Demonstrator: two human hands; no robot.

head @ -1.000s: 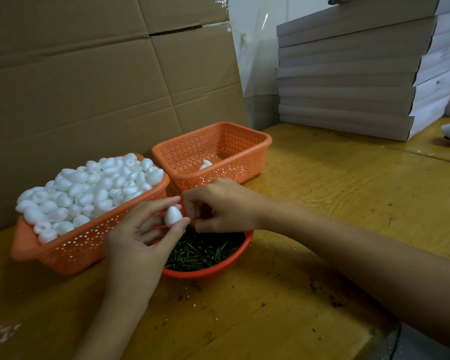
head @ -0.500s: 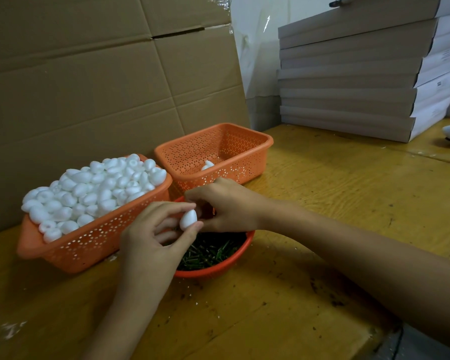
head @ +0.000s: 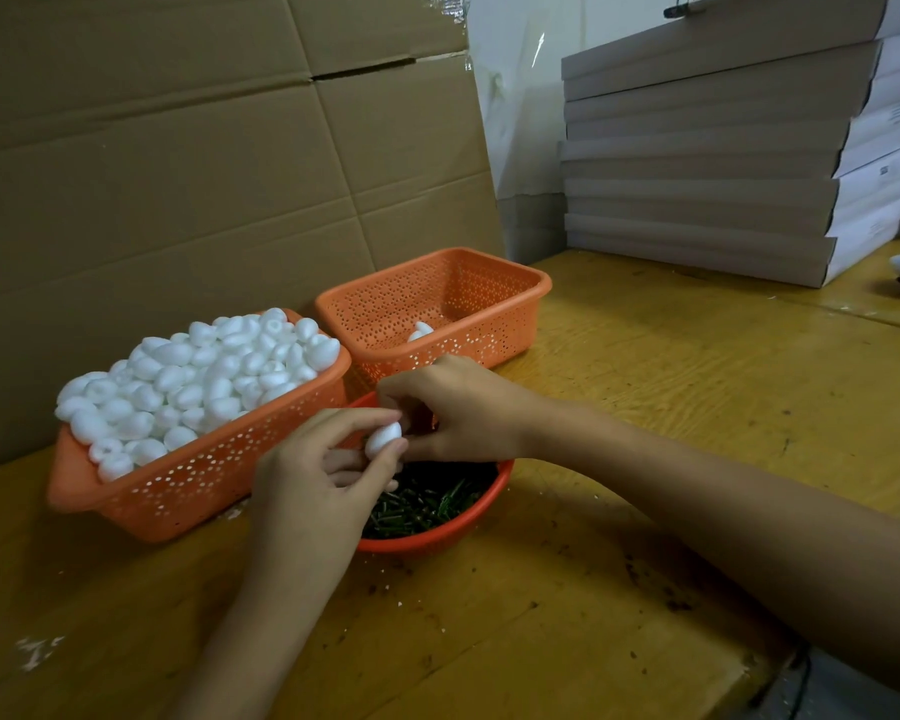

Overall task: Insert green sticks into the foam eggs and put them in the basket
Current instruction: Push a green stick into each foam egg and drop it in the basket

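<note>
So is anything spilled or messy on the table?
A little. White crumbs, probably foam, lie on the table at the near left, and dark specks dot it by the red bowl. Nothing is tipped over.

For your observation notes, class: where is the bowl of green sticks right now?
The bowl sits centre in the head view, right of the full basket, in front of the far basket, under the left hand and right hand.
</note>
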